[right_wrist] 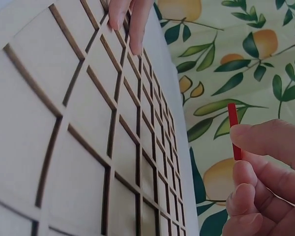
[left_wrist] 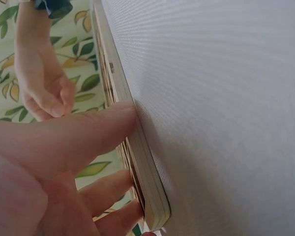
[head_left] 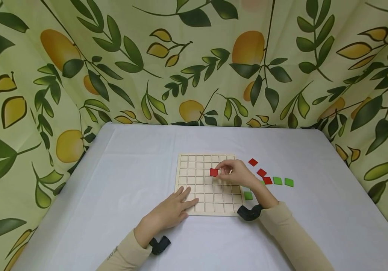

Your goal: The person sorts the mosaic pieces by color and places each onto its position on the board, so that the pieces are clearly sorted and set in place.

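A pale wooden board with a grid of square recesses lies on the white table. Over its upper middle, my right hand pinches a small red square tile between thumb and fingertips. In the right wrist view the tile is edge-on, held up off the grid. My left hand rests on the board's near left corner, its fingers spread across the squares. The left wrist view has the left thumb against the board's side edge and other fingers over the top face.
Right of the board lie several loose tiles, among them a red tile, a green tile and another green tile near the board's edge. The right forearm partly covers this group. A fruit-patterned curtain hangs behind the table.
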`<state>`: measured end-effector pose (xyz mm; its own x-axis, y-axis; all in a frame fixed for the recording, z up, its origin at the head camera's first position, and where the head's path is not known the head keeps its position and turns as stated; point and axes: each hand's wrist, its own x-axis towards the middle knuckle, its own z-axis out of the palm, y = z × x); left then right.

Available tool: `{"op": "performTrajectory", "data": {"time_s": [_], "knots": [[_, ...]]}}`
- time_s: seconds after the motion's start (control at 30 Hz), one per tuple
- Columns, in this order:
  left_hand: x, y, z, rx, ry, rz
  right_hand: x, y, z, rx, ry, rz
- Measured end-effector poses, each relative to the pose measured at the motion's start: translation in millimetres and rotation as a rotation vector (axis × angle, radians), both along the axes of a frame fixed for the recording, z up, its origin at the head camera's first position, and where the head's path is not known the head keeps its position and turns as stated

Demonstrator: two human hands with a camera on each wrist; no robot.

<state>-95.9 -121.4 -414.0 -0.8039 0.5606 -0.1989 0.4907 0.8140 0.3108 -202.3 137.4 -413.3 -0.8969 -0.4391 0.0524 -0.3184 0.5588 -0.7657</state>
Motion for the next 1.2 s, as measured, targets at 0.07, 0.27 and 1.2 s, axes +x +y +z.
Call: {"op": "performTrajectory", "data": {"time_s": [0.07, 0.27, 1.2], "knots": [[-0.2, -0.1, -0.2, 0.004, 0.002, 0.000, -0.4, -3, 0.6, -0.005, 0.003, 0.006], [-0.3, -0.3, -0.6, 0.016, -0.010, 0.006, -3.0, -12, 0.3, -0.023, 0.009, 0.027], [0.8, 0.7, 0.8, 0.016, -0.003, 0.002, -15.1, -40, -10.0, -0.123, -0.146, 0.086]]}}
